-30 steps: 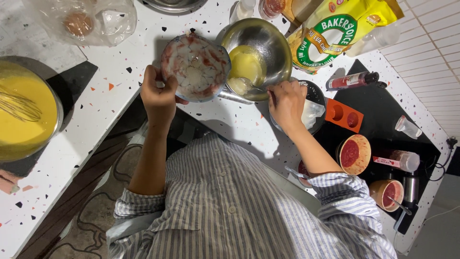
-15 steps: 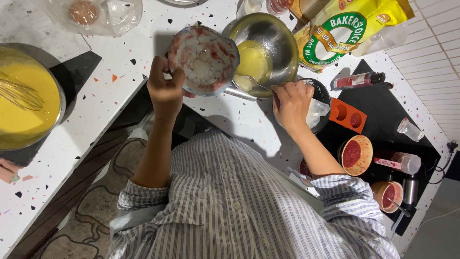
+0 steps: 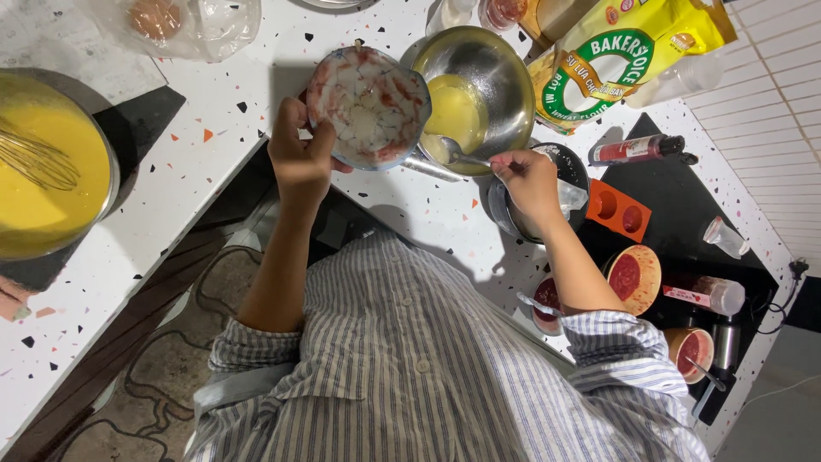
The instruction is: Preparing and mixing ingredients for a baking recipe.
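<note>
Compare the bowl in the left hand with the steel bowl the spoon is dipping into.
The small bowl is held up and tilted by the left hand; the steel bowl sits on the counter. The small bowl is smeared with red and white streaks; the steel bowl holds pale yellow liquid. The small bowl looks patterned, the steel one shiny. The right hand dips a spoon into the steel bowl. Both are round.

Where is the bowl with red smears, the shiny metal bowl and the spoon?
Red-smeared ceramic bowl [image 3: 368, 107], head view, inner bottom.
Shiny steel mixing bowl [image 3: 496, 73], head view, bare inside wall.
Metal spoon [image 3: 457, 152], head view, its scoop.
</note>
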